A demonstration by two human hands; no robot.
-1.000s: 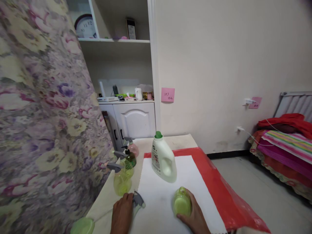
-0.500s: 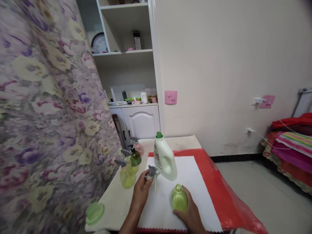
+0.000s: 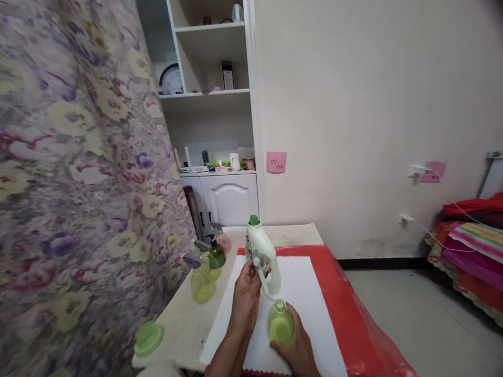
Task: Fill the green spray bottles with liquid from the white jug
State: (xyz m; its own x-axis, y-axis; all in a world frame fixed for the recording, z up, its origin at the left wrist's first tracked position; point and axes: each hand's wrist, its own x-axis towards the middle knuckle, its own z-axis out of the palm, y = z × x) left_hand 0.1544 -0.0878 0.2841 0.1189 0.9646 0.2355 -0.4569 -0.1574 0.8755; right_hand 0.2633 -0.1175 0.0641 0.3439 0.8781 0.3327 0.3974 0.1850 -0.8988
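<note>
I see left hand (image 3: pixel 247 285) gripping sprayer (image 3: pixel 259 264), tube angled toward bottle (image 3: pixel 280 323) mouth | right hand (image 3: pixel 295 346) clasps bottle upright on cloth (image 3: pixel 298 283) near tabletop's front edge

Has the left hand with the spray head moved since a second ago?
Yes. The left hand carried the spray head from the cloth's left edge rightward, to front of the white detergent bottle.

Soft even daylight (blurred, stretched frame edges)

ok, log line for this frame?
left hand: holds spray head | right hand: steadies green bottle | tube above neck | white mat
</note>
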